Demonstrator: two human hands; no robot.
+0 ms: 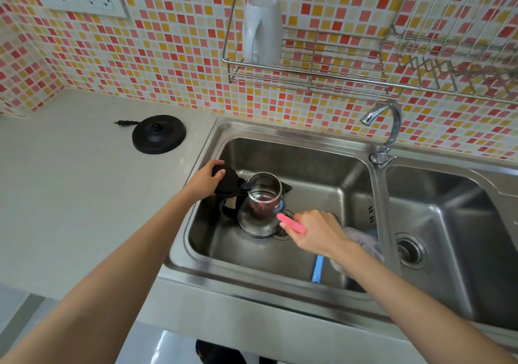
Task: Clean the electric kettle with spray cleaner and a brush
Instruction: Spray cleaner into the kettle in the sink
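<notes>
Kettle (260, 215) upright in the sink (280, 133); left hand (207, 180) at its ten o'clock grips the open lid (229, 182), right hand (316, 232) at four o'clock holds a pink brush (291, 223) pointing toward its mouth.

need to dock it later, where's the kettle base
Head view: the black kettle base sits on the counter left of the sink, near the tiled wall.

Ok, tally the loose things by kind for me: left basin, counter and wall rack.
Kettle, left basin: 1
Pink-handled brush: 1
Blue-handled tool, left basin: 1
Clear plastic item, kind unclear: 1
Kettle base, counter: 1
White mug, rack: 1
Total: 6
</notes>
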